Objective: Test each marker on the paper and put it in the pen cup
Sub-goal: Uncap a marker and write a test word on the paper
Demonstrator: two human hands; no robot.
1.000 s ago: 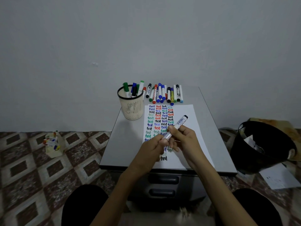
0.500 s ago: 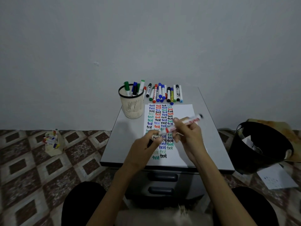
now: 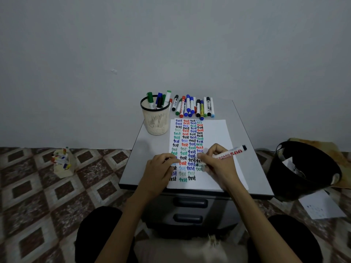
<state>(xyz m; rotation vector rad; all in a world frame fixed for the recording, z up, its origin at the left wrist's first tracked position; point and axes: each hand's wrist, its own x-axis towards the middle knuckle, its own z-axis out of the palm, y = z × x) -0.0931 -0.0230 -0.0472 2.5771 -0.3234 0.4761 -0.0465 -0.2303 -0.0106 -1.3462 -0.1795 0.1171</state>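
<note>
Gripping the marker (image 3: 228, 153) tip-down on the paper (image 3: 218, 133) near the bench's (image 3: 252, 168) front edge, barrel slanting up-right, the right hand (image 3: 218, 167) sits diagonally across from the pen cup (image 3: 156, 122) at the far left corner, while the left hand (image 3: 159, 170) rests nearer it, fingers bent, contents unclear.

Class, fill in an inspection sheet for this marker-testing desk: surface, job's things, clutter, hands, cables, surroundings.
Surface: grey tabletop over drawers.
Job's things: paper filled with coloured "test" words; pen cup holding several markers; row of markers behind the paper; marker in use.
Clutter: carton of small coloured items and a loose sheet, both on the floor.
Hands: right hand grips the marker, tip at the paper; left hand rests on the paper, contents unclear.
Cables: nothing seen.
Surroundings: black bin at right, tiled floor, plain wall.
</note>
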